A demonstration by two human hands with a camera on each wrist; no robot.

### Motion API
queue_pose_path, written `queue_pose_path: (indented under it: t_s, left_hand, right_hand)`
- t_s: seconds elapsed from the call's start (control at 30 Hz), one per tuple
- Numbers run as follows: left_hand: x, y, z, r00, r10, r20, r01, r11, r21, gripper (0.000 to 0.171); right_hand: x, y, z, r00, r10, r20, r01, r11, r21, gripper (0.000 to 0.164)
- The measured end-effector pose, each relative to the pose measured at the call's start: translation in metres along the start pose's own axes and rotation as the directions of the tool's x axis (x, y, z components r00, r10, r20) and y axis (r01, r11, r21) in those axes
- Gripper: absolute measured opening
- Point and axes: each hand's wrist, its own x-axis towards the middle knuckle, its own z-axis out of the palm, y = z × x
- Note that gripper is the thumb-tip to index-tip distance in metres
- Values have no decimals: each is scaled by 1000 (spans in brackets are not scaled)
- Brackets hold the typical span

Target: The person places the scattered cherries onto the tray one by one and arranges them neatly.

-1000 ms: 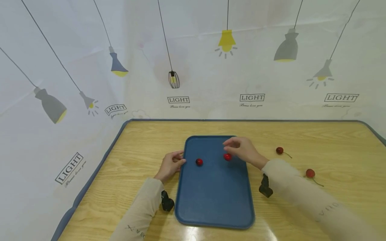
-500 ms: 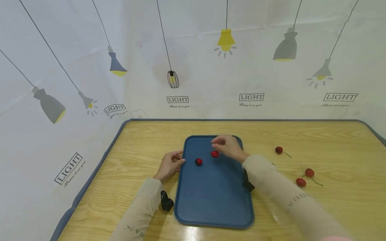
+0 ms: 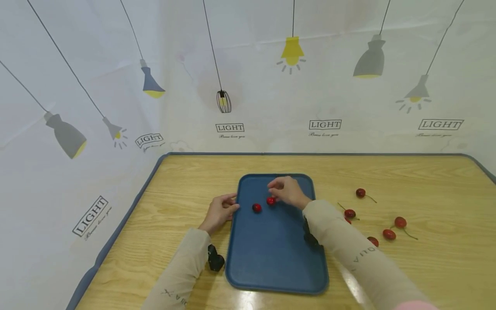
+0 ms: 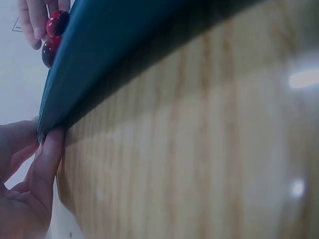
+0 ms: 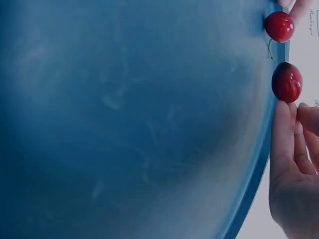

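A blue tray [image 3: 277, 258] lies on the wooden table. My left hand [image 3: 218, 212] grips its left rim, with a finger on either side of the edge in the left wrist view. Over the tray's far half, my right hand [image 3: 287, 192] holds a red cherry [image 3: 271, 201] low at its fingertips; in the right wrist view this cherry [image 5: 287, 82] sits right against the finger ends. Just to its left, a second, darker cherry [image 3: 256, 208] rests on the tray, its short green stem visible in the right wrist view.
Several more cherries with stems lie on the table right of the tray, among them a far dark cherry [image 3: 361, 193] and a red cherry [image 3: 400, 222]. The right sleeve [image 3: 348, 241] partly covers some. A patterned white curtain [image 3: 271, 86] stands behind the table.
My right hand has moved left across the tray with its cherry, close to the other one. More cherries on the right have come out from behind the sleeve. The left hand stays put.
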Motion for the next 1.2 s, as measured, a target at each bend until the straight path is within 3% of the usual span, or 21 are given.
queue_pose_path:
  t_s: [0.3, 0.73, 1.2]
  left_hand:
    - [0, -1, 0, 1000, -4, 1, 4, 1000, 3, 42]
    - [2, 2, 0, 1000, -10, 0, 10, 1000, 23, 42]
    - [2, -1, 1, 1000, -4, -5, 4, 1000, 14, 42]
  right_hand:
    - [3, 3, 5, 994, 80, 68, -83, 996, 43, 17]
    - [2, 3, 5, 991, 54, 122, -53, 998, -15, 18]
    - [4, 2, 4, 980, 116, 160, -117, 993, -7, 22]
